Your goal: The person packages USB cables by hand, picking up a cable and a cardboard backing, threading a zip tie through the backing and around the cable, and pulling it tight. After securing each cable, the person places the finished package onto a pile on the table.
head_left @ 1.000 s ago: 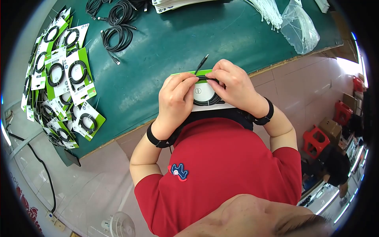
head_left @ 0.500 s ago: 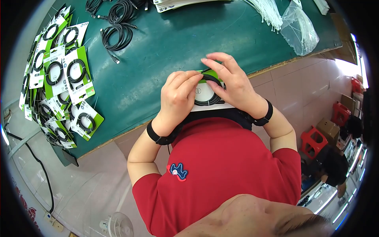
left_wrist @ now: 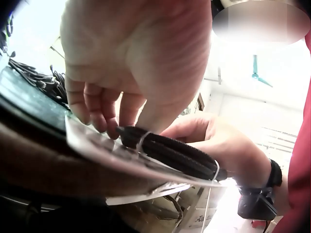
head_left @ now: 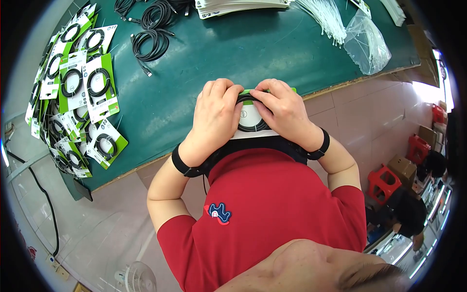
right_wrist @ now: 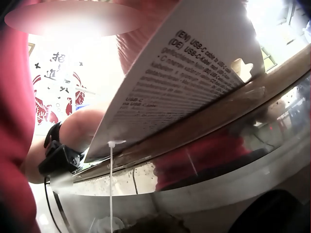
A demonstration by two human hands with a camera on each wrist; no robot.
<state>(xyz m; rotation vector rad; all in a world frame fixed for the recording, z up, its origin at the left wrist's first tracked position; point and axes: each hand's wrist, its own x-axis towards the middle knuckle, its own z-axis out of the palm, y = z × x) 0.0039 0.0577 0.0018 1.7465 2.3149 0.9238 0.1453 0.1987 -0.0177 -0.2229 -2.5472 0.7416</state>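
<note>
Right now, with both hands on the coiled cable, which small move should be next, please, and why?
Probably press the upper turns of the black coil gently toward the card with the right hand, while the left hand steadies them. The fingers of both hands already rest at that upper edge, and the turns make a thick bundle.

And here's the outfit: a bright red short-sleeved shirt [head_left: 277, 204], plain across the front but for one patch [head_left: 219, 213] on the left of the chest, a dark blue figure edged in white, with touches of red! Dark cloth [head_left: 262, 142] shows just past the hem. Down to the wrists, a black band on the left [head_left: 182, 163], another on the right [head_left: 320, 146], each bearing a black boxy unit, and a thin black cable [right_wrist: 48, 201] trails from the left one!
</note>
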